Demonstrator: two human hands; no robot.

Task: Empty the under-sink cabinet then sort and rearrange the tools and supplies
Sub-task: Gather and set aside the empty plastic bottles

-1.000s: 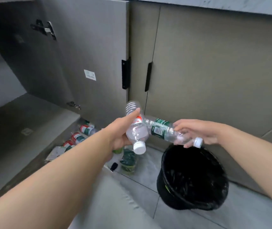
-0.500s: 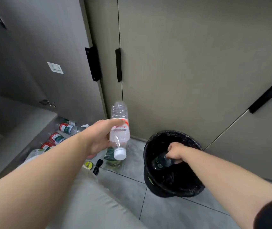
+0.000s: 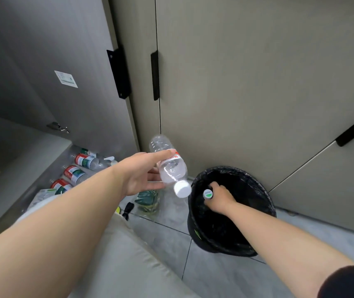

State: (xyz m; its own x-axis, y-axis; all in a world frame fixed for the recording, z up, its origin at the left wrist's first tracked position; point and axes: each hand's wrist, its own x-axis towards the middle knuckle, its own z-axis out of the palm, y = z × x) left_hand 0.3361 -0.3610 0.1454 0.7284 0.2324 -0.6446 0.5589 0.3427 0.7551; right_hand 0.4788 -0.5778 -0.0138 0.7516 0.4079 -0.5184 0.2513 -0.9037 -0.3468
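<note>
Clear plastic sits in the left hand (image 3: 144,176): one empty water bottle (image 3: 169,166) with a red-edged label, gripped around its middle by thumb and fingers, tilted so its white cap (image 3: 181,189) points down and towards the bin. The right hand (image 3: 218,197) is down inside the black-lined trash bin (image 3: 264,203), closed around a second bottle of which only the green-and-white cap (image 3: 207,194) shows; the body of that bottle is hidden by the hand and the dark liner. So two bottles are in hand, one per hand. The bin stands on the grey tile floor (image 3: 204,274), close against the closed cabinet doors (image 3: 247,82). Left of the arm, on the floor by the open cabinet door (image 3: 49,50), three bottles with red-and-green labels (image 3: 76,173) lie in a row, with at least one more clear bottle behind them, blurred. A green packet (image 3: 148,200) lies on the tiles below the held bottle, and one small black object (image 3: 128,208) lies just beside it, too small to identify
</note>
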